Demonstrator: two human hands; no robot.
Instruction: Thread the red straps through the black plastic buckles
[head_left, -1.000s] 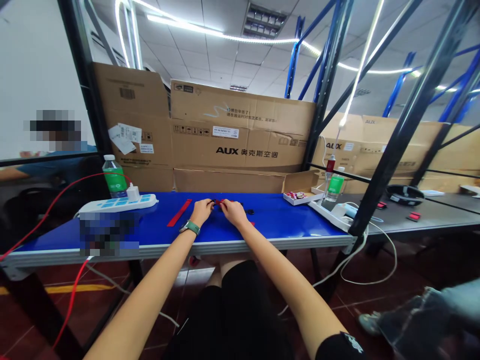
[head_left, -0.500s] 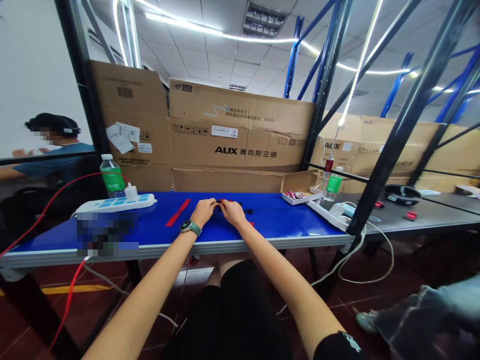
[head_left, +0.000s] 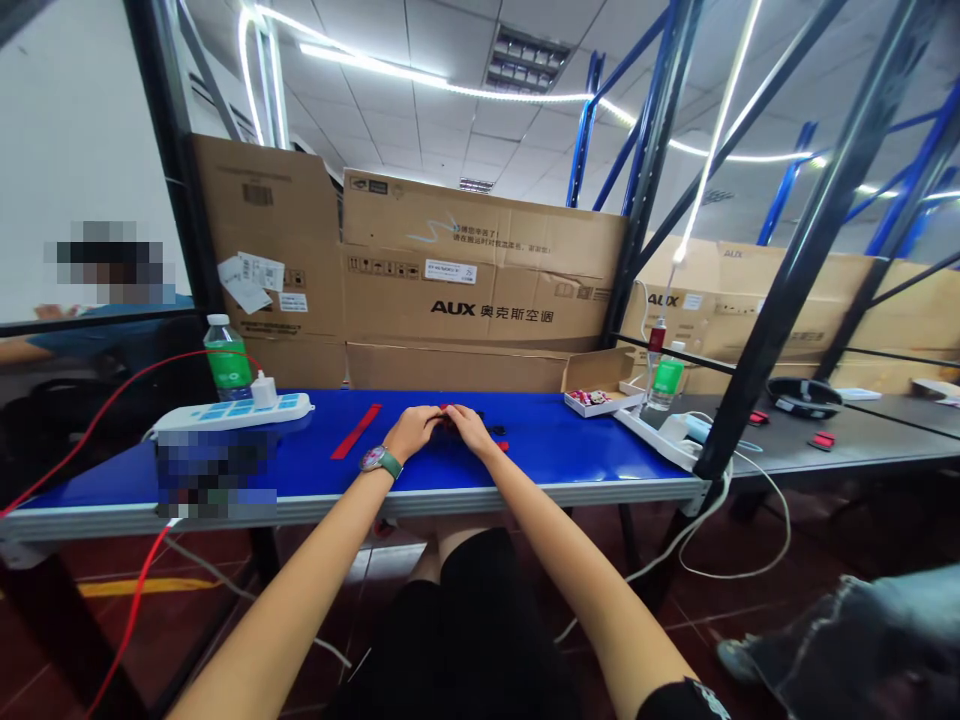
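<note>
Change: both hands have closed in, now almost meeting at 12 o'clock from the wrists, and the view sits slightly higher.
Left hand [head_left: 414,432]: fingers curled over the inner side of a small red-and-black piece [head_left: 452,418]; a wristwatch with a green strap [head_left: 381,462] on the wrist.
Right hand [head_left: 471,430]: fingertips [head_left: 454,416] pressed to the same piece from the other side.
Grip: narrow, both hands pinching at the piece.
Piece location: centre of the blue workbench [head_left: 570,445], near its far half.
Piece axis: cannot tell; fingers hide most of it.
Progress: piece in hand; the loose parts below remain apart from it.
Loose parts: red strip [head_left: 355,431] at 9 o'clock, long axis running 1 to 7 o'clock; black disc [head_left: 496,430] just beside the right hand at 3 o'clock; small red piece [head_left: 502,446] at 4 o'clock.
Farther right: open cardboard box [head_left: 600,388] of small pink-and-red items at 3 o'clock; white power strip [head_left: 652,437] beyond it.
Farther left: blue-switched power strip [head_left: 229,415] and green-labelled water bottle [head_left: 227,360] at 9 o'clock.
Behind: AUX cartons [head_left: 480,270] at 12 o'clock.
</note>
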